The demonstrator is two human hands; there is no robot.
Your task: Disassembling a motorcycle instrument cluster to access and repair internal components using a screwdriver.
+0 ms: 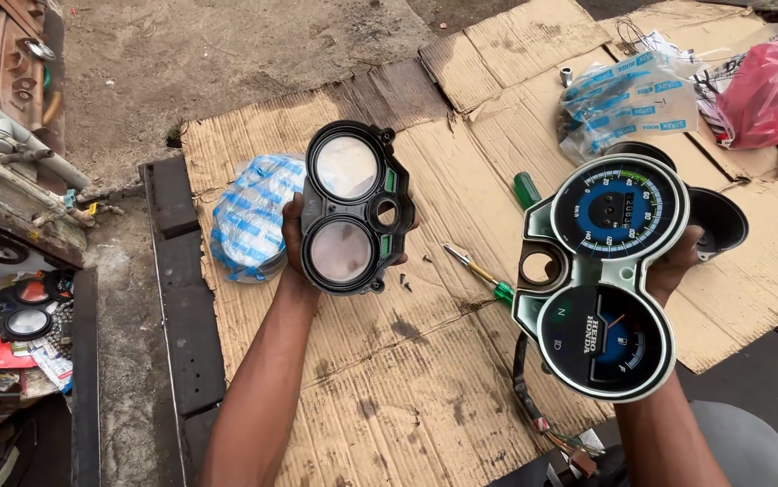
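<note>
Item 1. Black lens cover [353,209], plastic, figure-of-eight outline, two round clear windows one above the other, a small round opening at its right edge between them, and green tabs along that edge. Held upright above the cardboard [389,388] by the left hand [297,236], fingers wrapped behind the housing and thumb at its lower edge, clasped firmly.

Item 2. Instrument cluster [607,275], silver-grey bezel around two round dials: the upper one blue-faced with a scale round the rim and a small counter window, the lower one dark with a blue gauge segment and an orange needle. A round empty hole sits at the left between the dials. A black wiring lead [522,379] hangs from its underside and ends in coloured wires. The right hand [677,261] grips it from behind at the right side, fingers mostly hidden (only the thumb side shows), clenched round the black rear housing.

Item 3. Containers. A clear bag with blue print [249,221] lies on the cardboard just left of the lens cover; contents cannot be told. Further printed clear bags [632,99] lie at the upper right, beside a red plastic bag [768,90], contents likewise hidden.

Item 4. Green-handled screwdriver [479,271], lying flat on the cardboard between the two held parts.
</note>
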